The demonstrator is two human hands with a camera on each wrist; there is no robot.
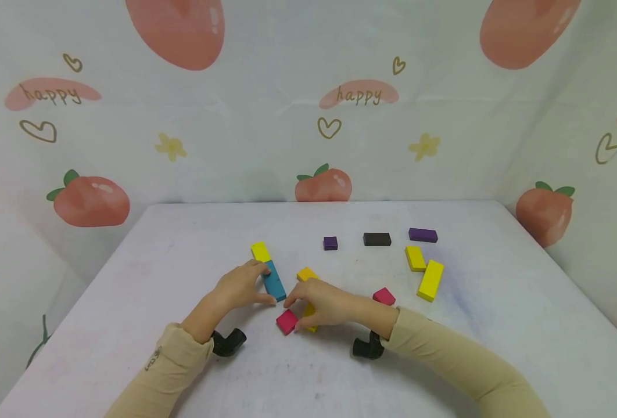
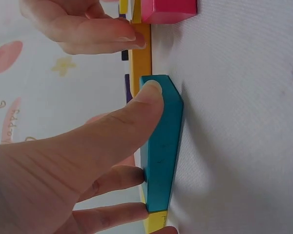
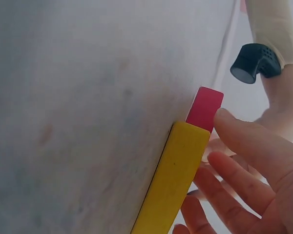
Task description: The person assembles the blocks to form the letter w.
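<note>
My left hand pinches a teal block that lies flat on the white table. In the left wrist view the thumb presses the teal block at its near end and the fingers sit along its side. My right hand lies over a long yellow block, fingers curled down against its side. A pink block touches that yellow block's near end. The right wrist view shows the yellow block, the pink block and my fingertips at them.
A short yellow block lies just beyond the teal one. To the right are another pink block, two yellow blocks, a small purple block, a black block and a longer purple block. A patterned backdrop encloses the table.
</note>
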